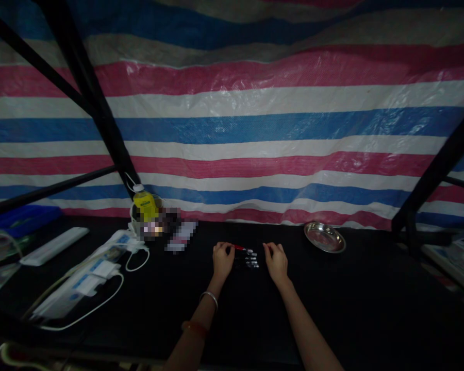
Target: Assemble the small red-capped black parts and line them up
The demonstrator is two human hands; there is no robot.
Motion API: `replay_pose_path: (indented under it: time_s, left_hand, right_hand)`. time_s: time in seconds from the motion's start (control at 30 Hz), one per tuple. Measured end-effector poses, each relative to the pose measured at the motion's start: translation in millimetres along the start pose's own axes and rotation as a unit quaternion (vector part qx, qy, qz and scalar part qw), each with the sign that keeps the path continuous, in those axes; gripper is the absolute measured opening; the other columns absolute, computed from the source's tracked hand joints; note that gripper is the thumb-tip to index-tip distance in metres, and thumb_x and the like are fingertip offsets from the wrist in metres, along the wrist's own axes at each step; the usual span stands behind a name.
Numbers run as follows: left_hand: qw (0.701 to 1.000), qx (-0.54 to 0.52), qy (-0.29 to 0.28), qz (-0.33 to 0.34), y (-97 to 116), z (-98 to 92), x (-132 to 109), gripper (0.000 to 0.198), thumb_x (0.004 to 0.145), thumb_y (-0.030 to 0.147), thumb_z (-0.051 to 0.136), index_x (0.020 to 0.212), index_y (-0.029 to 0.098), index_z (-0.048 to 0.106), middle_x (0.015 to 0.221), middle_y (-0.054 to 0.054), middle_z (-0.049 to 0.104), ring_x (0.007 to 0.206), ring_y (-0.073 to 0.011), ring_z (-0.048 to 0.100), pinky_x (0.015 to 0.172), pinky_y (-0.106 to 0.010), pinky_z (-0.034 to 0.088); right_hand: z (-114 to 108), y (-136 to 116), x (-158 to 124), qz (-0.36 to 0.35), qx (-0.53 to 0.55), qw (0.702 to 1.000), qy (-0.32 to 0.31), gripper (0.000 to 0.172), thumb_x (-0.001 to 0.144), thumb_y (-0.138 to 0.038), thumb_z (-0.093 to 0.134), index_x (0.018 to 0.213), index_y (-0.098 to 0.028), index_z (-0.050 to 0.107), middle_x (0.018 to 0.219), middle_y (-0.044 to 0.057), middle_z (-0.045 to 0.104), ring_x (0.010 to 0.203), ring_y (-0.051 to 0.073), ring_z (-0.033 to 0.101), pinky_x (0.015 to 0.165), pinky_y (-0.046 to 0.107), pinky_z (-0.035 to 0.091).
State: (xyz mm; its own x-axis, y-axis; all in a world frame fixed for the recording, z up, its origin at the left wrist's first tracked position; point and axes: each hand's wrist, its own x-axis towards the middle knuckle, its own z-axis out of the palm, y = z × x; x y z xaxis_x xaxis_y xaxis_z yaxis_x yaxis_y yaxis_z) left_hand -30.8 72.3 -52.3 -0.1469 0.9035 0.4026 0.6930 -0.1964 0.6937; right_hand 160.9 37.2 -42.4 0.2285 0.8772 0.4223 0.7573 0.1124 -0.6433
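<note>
Out on the middle of the black bench [255, 319], we've got a red pen [240, 248] at the far side of a small bunch of dark pens [251, 261], shiny silver ends facing right. Our left hand [223, 259] looks to have the red one's left end in a narrow pinch, thumb against fingers, though it's too dim to say if the pen is lifted at all. Our right hand [277, 262] is just past the silver ends with thumb and finger curled close together; can't tell if anything tiny is between them, and it looks apart from the pens. Handling-wise, we'd guess these are light, stiff and pretty tough, so no need for a hard squeeze. Round, smooth barrels probably roll and slip easily, and the silver ends look slicker still. We'd take hold around mid-barrel with thumb and index, wrist low, since an end pinch like ours lets the other end swing or nudge its neighbours. That metal dish [325, 238] off to the right is well clear of our fingers.
</note>
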Motion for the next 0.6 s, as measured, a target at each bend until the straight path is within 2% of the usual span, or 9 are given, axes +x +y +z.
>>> replay_pose_path:
  time_s: [0.23, 0.43, 0.6]
  left_hand:
    - [1.000, 0.007, 0.003, 0.001, 0.2, 0.3, 0.7, 0.019, 0.078, 0.026, 0.049, 0.075, 0.018, 0.066, 0.083, -0.007, 0.060, 0.084, -0.0212, 0.053, 0.080, -0.036, 0.042]
    - [1.000, 0.003, 0.004, 0.000, 0.9, -0.1, 0.6, 0.018, 0.078, 0.025, 0.049, 0.072, 0.019, 0.065, 0.082, -0.006, 0.060, 0.084, -0.0210, 0.053, 0.082, -0.036, 0.041]
    - [1.000, 0.004, 0.003, 0.001, 1.8, -1.0, 0.4, 0.016, 0.077, 0.023, 0.049, 0.072, 0.019, 0.064, 0.082, -0.006, 0.059, 0.084, -0.0208, 0.053, 0.081, -0.035, 0.041]
  right_hand:
    - [-2.2, -3.8, 0.1, 0.002, -0.005, 1.000, 0.010, 0.030, 0.088, -0.033, 0.034, 0.096, -0.019, 0.060, 0.076, 0.004, 0.056, 0.071, 0.017, 0.054, 0.067, 0.026, 0.040]
    - [-4.7, -4.7, 0.5, 0.022, -0.006, 0.999, 0.031, 0.023, 0.081, -0.026, 0.039, 0.092, -0.019, 0.058, 0.073, 0.002, 0.052, 0.067, 0.017, 0.052, 0.065, 0.027, 0.038]
    - [-7.3, -5.7, 0.5, -0.008, -0.034, 0.999, 0.027, 0.017, 0.076, -0.021, 0.045, 0.082, -0.019, 0.061, 0.074, 0.002, 0.059, 0.076, 0.018, 0.050, 0.071, 0.029, 0.034]
